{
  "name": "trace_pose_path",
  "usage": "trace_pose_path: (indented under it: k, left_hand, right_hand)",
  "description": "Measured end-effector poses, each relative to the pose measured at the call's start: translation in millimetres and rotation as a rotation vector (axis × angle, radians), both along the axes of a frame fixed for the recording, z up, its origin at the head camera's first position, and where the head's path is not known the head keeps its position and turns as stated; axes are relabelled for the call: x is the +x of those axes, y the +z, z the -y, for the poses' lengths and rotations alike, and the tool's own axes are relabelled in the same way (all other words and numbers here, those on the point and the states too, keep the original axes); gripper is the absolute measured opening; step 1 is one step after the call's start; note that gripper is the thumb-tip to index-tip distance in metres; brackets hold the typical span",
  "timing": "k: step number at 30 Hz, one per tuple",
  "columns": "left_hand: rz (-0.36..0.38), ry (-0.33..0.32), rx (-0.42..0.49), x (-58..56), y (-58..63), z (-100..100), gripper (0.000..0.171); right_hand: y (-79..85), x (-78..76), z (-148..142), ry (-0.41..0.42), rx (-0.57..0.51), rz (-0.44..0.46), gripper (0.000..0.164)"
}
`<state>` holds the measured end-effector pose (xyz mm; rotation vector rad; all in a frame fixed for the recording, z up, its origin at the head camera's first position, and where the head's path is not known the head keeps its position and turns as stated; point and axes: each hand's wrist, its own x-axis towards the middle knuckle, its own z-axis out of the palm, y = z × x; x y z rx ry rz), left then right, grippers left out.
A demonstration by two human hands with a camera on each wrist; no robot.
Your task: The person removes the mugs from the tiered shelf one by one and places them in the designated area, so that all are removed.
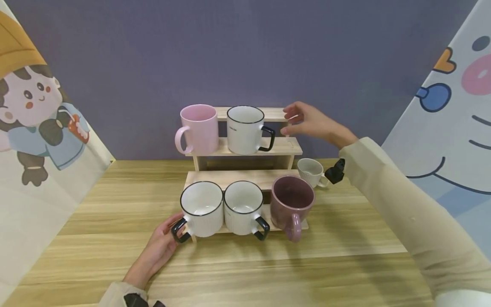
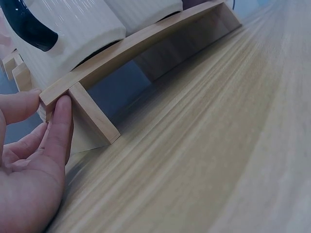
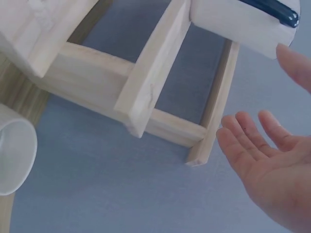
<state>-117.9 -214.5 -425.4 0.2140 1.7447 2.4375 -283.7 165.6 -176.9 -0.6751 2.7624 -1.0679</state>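
A tiered wooden rack [image 1: 284,147] carries several mugs. At its lower left front corner my left hand [image 1: 163,243] grips the board end; in the left wrist view the thumb is at the board's end and the fingers [image 2: 60,124] are under it. Right above stands a white ribbed mug [image 1: 201,209] with a black handle. Near the rack's upper right end my right hand [image 1: 310,121] hovers with fingers loosely spread and nothing between them. Closest to it is the top-row white mug [image 1: 245,130], black handle facing right. In the right wrist view, the palm [image 3: 286,184] lies beside the top bar's end.
A pink mug [image 1: 199,130] stands upper left. On the lowest tier are another white mug [image 1: 243,207] and a mauve mug [image 1: 292,200], handle forward. A small white cup [image 1: 310,170] stands on the table [image 1: 345,256] behind right. A grey-blue wall [image 1: 245,51] rises behind.
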Motion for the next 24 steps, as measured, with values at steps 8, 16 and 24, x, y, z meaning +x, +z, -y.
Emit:
trace_pose_path:
  k: [8, 16, 24]
  left_hand:
    - [0.002, 0.0, -0.006, -0.8, 0.0, 0.3, 0.03]
    - [0.003, 0.0, -0.004, -1.6, 0.9, 1.6, 0.03]
    - [0.014, 0.021, -0.021, -1.4, -1.3, 0.3, 0.032]
  right_hand:
    - [7.8, -1.0, 15.0, -0.018, 0.01, 0.003, 0.07]
    - [9.1, -4.4, 29.2, 0.01, -0.022, -0.006, 0.068]
    - [8.2, -10.1, 39.6, 0.019, -0.034, 0.019, 0.073]
